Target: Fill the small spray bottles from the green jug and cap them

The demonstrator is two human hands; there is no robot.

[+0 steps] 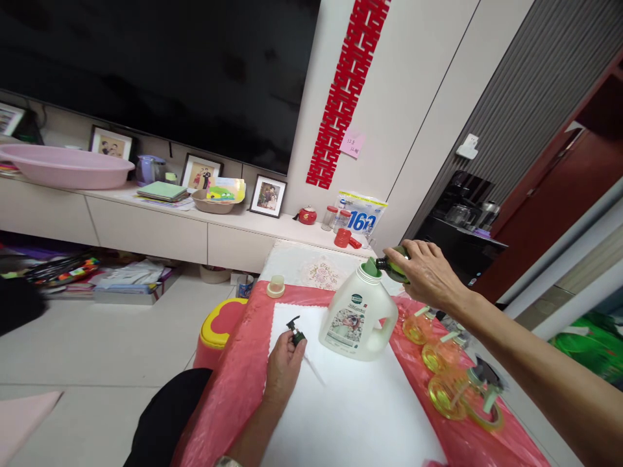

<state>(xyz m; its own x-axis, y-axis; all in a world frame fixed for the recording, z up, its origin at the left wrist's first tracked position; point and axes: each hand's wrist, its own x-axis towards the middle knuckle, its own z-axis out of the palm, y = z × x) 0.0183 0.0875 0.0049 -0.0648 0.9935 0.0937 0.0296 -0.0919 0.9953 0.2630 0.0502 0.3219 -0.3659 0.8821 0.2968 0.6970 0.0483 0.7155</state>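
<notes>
Red plastic sheeting (226,370) covers the table, with a white mat (360,415) laid over it. On the mat a large white jug (357,318) stands upright, a green spout (371,268) at its mouth. The right hand (428,272) grips a dark green bottle (400,261), tipped so that its neck is at the spout; whether they touch is unclear. The left hand (285,366) is closed around a black pump (296,334), its pale tube angled over the mat. Left of the jug sits a cap (276,286); to its right, pump bottles (445,394) of yellow liquid. Beyond, a television (160,71) hangs above a low cabinet (150,227).
</notes>
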